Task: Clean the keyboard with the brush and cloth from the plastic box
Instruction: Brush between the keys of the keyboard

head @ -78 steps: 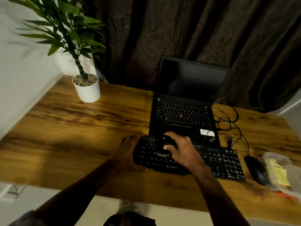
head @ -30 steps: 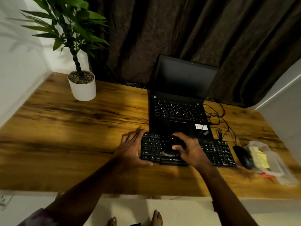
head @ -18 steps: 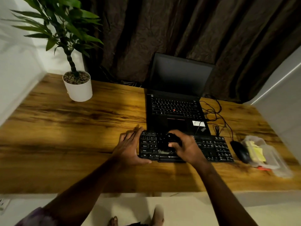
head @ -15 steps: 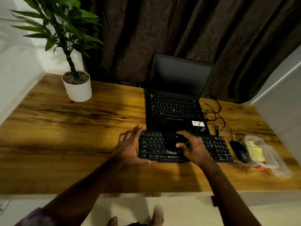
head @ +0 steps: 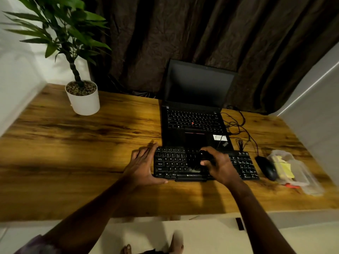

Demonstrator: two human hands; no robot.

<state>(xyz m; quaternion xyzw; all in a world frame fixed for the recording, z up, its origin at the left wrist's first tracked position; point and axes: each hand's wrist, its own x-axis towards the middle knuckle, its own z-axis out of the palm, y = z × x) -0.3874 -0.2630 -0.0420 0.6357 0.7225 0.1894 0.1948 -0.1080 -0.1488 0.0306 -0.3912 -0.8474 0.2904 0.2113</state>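
Observation:
A black keyboard (head: 174,163) lies on the wooden desk (head: 73,153) in front of a laptop. My left hand (head: 142,165) rests flat against the keyboard's left end, thumb along its front edge. My right hand (head: 220,166) is closed on a dark brush (head: 199,160) whose head presses on the middle keys. The clear plastic box (head: 300,171) sits at the desk's right, with a yellow cloth (head: 286,169) inside it.
An open black laptop (head: 194,114) stands just behind the keyboard. A black mouse (head: 266,167) lies between keyboard and box, its cable (head: 238,125) looping behind. A white potted plant (head: 83,99) is at the back left. Dark curtains hang behind.
My right hand has moved the brush rightward along the keyboard's middle keys. My left hand has stayed at the keyboard's left end. The view has shifted slightly.

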